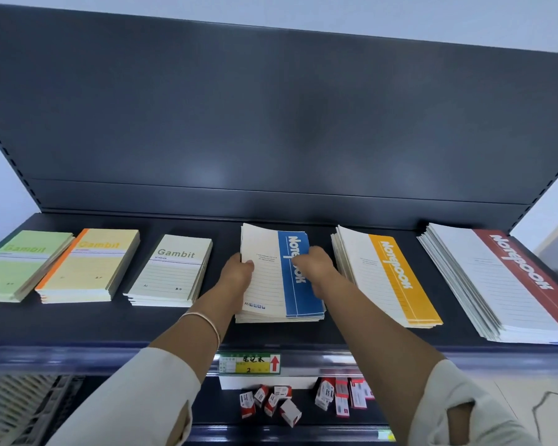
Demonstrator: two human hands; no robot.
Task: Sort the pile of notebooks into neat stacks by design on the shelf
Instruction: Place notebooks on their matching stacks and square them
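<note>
Six notebook stacks lie in a row on the dark shelf (142, 326). From the left: green Gambit (20, 265), orange-spined yellow Gambit (87, 265), cream Gambit (171, 272), blue-banded Notebook stack (271, 284), yellow-banded Notebook stack (387, 278) and red-banded Notebook stack (503, 278). My left hand (237, 272) grips the left edge of the blue-banded stack, thumb on top. My right hand (314, 265) grips the right edge of that stack, fingers curled over the blue band.
A dark back panel (271, 123) rises behind the shelf. A price label (250, 363) with a red arrow sits on the front rail. Below, several small red-and-white boxes (271, 402) lie on a lower shelf. A grey basket (23, 400) is at lower left.
</note>
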